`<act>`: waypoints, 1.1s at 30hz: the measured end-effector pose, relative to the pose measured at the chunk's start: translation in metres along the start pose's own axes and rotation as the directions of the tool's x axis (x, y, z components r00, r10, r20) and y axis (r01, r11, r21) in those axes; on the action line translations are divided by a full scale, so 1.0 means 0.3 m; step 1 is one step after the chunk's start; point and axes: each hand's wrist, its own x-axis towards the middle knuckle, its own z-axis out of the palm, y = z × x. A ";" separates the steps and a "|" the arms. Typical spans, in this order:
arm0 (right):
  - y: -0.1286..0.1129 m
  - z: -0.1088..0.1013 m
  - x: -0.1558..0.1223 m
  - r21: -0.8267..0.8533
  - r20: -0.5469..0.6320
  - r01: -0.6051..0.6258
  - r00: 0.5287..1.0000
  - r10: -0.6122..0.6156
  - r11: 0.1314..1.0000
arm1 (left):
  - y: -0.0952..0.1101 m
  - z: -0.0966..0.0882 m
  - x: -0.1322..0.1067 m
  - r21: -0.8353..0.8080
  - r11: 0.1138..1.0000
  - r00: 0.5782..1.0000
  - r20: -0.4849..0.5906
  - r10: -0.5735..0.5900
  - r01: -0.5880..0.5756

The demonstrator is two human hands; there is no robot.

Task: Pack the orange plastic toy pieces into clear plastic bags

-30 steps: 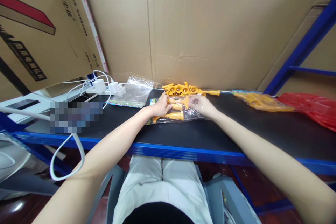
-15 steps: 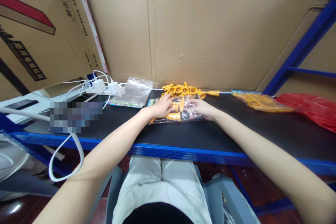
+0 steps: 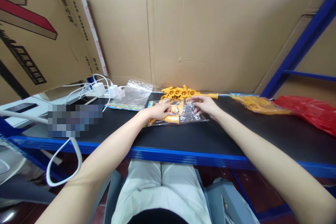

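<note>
A clear plastic bag with several yellow trumpet-shaped plastic pieces inside lies flat on the black shelf top. My left hand rests over the bag's left part, its fingers and thumb curled round the pieces through the film. At the bag's right end is my right hand, fingers apart and bent, with the fingertips at the film. Whether those tips touch it is hard to see. Just behind the bag, a pile of loose yellow trumpet-shaped pieces sits against the cardboard.
An unfilled clear bag lies left of the pile, beside white chargers and a power strip. To the right are a filled bag of yellow pieces and red plastic. A cardboard wall closes the back; a blue rail edges the front.
My right hand has drawn back slightly at the bag's right end, and its fingers have spread. That end lies flatter now. My left hand stays on the bag. The camera view has tilted slightly.
</note>
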 end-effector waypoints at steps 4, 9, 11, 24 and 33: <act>0.052 -0.096 0.063 -0.071 -0.310 0.063 0.947 -0.082 0.996 | -0.014 -0.006 0.000 -0.078 0.996 0.999 -0.012 0.039 -0.040; 0.151 -0.208 0.138 -0.532 -0.437 0.122 0.808 -0.395 0.838 | -0.036 -0.005 0.006 -0.114 0.993 0.999 -0.042 0.034 -0.038; 0.186 -0.221 0.160 -0.605 -0.371 0.151 0.816 -0.444 0.782 | -0.045 -0.005 0.008 -0.118 0.992 0.998 -0.055 0.032 -0.038; 0.209 -0.143 0.171 -0.867 -0.011 0.137 0.956 -0.294 0.479 | -0.069 0.011 0.022 -0.113 0.993 0.995 -0.100 0.022 -0.033; 0.105 -0.119 0.106 -0.872 0.047 0.132 0.981 -0.188 0.471 | -0.073 0.022 0.040 -0.097 0.995 0.994 -0.107 -0.028 0.018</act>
